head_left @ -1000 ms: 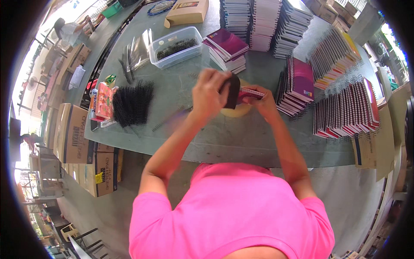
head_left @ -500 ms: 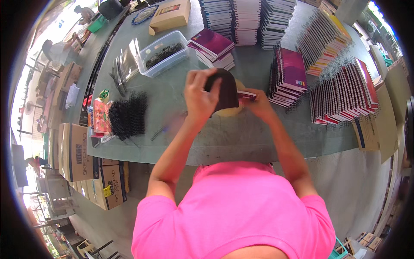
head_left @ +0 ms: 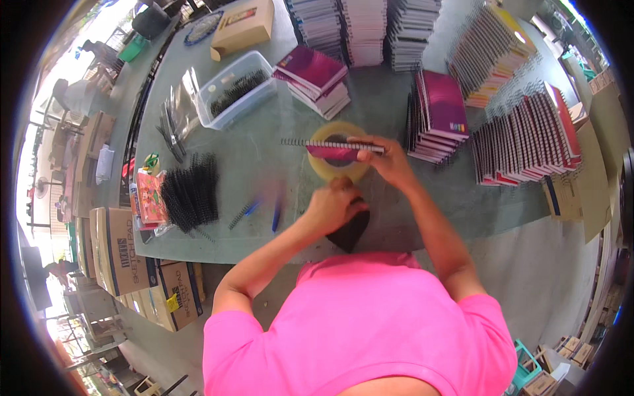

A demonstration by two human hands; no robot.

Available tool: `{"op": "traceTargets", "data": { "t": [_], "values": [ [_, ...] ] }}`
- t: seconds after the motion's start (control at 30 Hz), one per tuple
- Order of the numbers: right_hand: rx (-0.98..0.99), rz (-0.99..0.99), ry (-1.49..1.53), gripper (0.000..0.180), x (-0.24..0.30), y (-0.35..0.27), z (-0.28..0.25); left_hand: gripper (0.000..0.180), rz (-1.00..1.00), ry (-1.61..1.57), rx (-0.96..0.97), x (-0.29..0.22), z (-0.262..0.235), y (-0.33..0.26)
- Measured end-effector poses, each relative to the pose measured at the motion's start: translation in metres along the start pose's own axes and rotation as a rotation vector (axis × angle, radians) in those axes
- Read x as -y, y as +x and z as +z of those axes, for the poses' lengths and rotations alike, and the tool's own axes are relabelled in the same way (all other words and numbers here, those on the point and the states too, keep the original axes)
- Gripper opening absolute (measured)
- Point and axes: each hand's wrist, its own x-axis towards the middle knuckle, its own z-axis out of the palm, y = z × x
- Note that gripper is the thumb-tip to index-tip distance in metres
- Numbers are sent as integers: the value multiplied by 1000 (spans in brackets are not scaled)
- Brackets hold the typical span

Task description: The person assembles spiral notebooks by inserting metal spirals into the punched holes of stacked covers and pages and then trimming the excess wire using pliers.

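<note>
In my right hand is a small purple notebook, held edge-on by its right end. A black spiral coil runs along its edge and sticks out past the left end. My left hand, nearer my body, is closed on a dark, curved piece whose kind I cannot make out; it hangs by the table's front edge. Beneath the notebook lies a wide yellowish roll of clear tape, partly covered by it. Left of it, a blue pen and a loose coil rest on the table.
A stack of purple notebooks stands ahead, another to the right. Red-covered notebooks and tall notebook stacks line the far and right sides. A clear bin and a pile of black coils are left.
My left hand has brought the dark piece from above the tape down toward my body. The notebook, earlier mostly hidden behind it, now shows in my right hand. The view has shifted slightly.
</note>
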Motion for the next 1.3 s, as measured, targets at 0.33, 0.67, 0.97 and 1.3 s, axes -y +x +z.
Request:
{"op": "traceTargets", "data": {
  "t": [0.33,0.67,0.97,1.3],
  "values": [
    [-224,-237,-334,23,19,-3,-7,25,115,431,-286,12,-65,61],
    [-133,52,169,24,-5,-12,-12,25,161,226,-339,4,-55,74],
    [-165,-91,188,32,-17,-6,-8,24,128,208,-346,-2,-54,78],
    [-199,-65,151,19,-13,-8,-8,20,105,144,-320,1,-48,86]
  ]
}}
